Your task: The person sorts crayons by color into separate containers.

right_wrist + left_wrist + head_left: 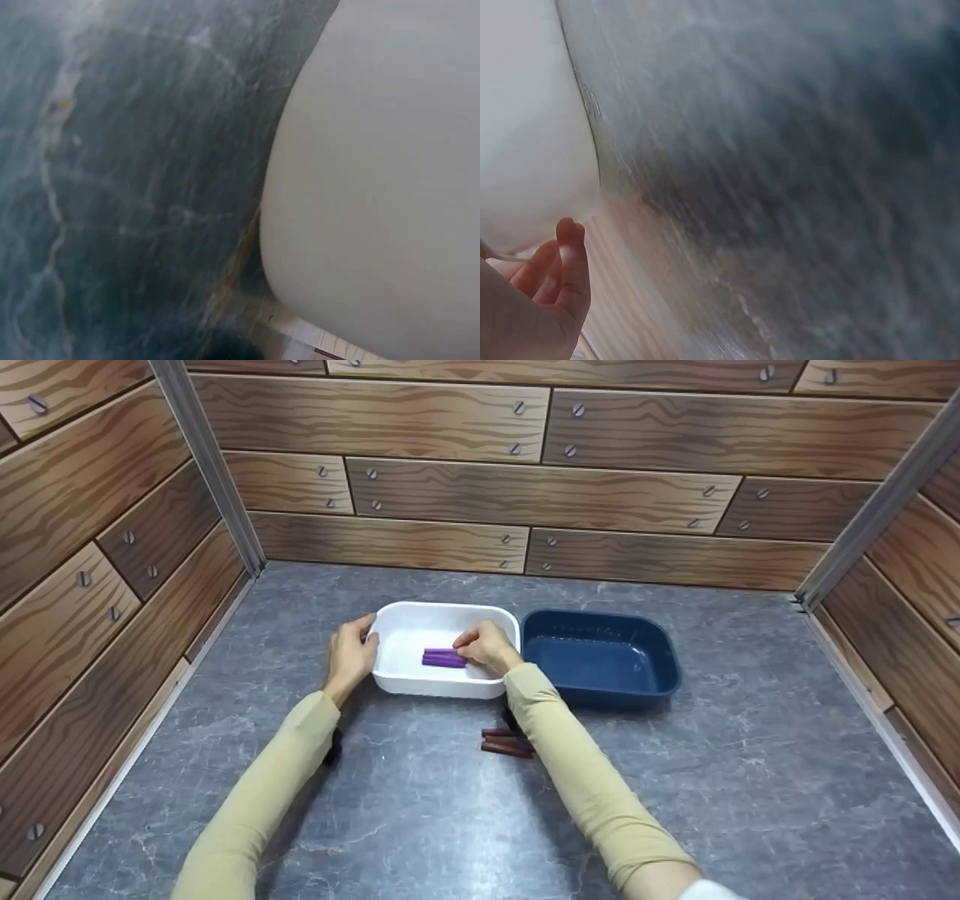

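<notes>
A white rectangular basin (pixel 442 685) stands on the tabletop, with several short purple sticks (pixel 442 658) lying side by side on its floor. At its left end my left hand (pixel 351 654) grips the wall; the left wrist view shows that hand's fingers (pixel 571 270) against the basin's outer side. My right hand (pixel 487 646) reaches in over the near right corner and pinches the right end of a purple stick. The right wrist view catches only the basin's outer wall (pixel 375 180), with the right fingers out of sight.
A dark blue basin (pixel 600 660) stands close against the white one's right side. Several brown sticks (pixel 506 744) lie on the grey marbled tabletop (pixel 420 810), partly covered by my right forearm. Wood-plank-patterned walls (pixel 450 420) enclose the back and both sides.
</notes>
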A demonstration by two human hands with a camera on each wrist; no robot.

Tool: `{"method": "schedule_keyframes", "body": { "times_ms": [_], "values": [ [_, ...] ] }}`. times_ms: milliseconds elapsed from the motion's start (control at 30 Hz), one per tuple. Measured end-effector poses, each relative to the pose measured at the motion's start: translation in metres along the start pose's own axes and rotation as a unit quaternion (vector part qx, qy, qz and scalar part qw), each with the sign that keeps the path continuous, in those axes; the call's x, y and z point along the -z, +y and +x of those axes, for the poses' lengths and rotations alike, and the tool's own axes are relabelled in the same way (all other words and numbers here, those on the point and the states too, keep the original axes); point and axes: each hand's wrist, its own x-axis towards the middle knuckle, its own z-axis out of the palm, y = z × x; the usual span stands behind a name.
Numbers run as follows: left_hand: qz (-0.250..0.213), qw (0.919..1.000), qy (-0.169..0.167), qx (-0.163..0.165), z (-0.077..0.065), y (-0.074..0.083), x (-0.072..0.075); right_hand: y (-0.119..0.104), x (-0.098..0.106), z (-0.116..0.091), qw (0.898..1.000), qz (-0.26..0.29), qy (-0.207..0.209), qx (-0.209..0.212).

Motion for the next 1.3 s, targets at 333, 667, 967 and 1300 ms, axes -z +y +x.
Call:
{"method": "schedule_keyframes", "body": {
  "times_ms": [333,667,967,1300],
  "values": [
    [-0.008,0.9999,-0.012,0.006,-0.0023,-0.0012,-0.0009,0.0019,-0.0009,-0.0028,1.0,-0.021,0.004,-0.009],
    [-0.013,0.9999,-0.006,0.002,-0.0003,-0.0007,-0.0001,0.0012,-0.0009,0.0002,0.999,-0.032,0.009,-0.005],
    [-0.015,0.9998,-0.008,0.006,0.0,-0.0014,-0.0002,0.0009,0.0001,0.0002,1.0,-0.026,0.003,0.001],
    [-0.016,0.9998,-0.006,0.003,-0.0002,-0.0014,0.0002,0.0,-0.0005,0.0025,0.997,0.079,0.007,-0.019]
  ]
}}
